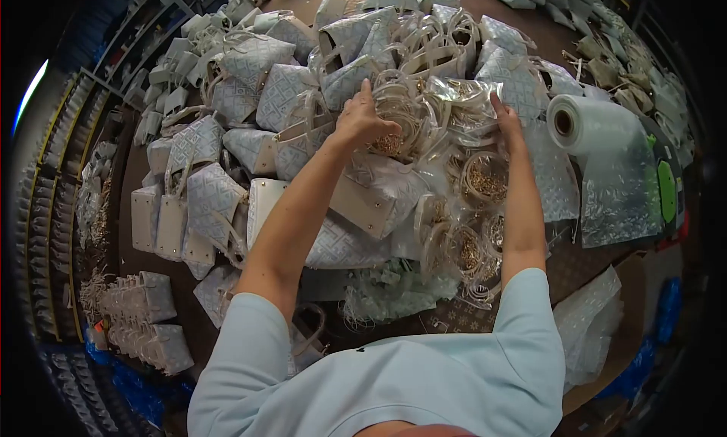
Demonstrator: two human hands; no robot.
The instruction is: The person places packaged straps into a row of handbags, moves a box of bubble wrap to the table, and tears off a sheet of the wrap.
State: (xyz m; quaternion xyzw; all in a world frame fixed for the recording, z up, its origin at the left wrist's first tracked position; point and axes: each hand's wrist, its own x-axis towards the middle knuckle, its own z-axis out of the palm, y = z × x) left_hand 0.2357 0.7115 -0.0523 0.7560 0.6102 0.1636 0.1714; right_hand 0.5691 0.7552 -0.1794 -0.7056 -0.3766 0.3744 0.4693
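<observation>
My left hand (365, 120) is over the heap with its index finger stretched forward and its thumb out to the side. Just beneath it lies a coiled bundle of pale straps with gold chain (390, 144). At the right edge of a clear plastic bag of straps and gold hardware (462, 107), my right hand (507, 119) seems to grip the film; some of its fingers are hidden. More bagged straps with gold chains (485, 178) lie between my forearms. Patterned pale handbags (284, 96) are piled around both hands.
A roll of clear plastic film (594, 125) stands on the right, partly unrolled. Beside it is a green-and-black object (666, 188). Stacked pale bags (144, 323) sit at the lower left, near shelving (57, 210). Crumpled plastic (397, 293) lies close to my body.
</observation>
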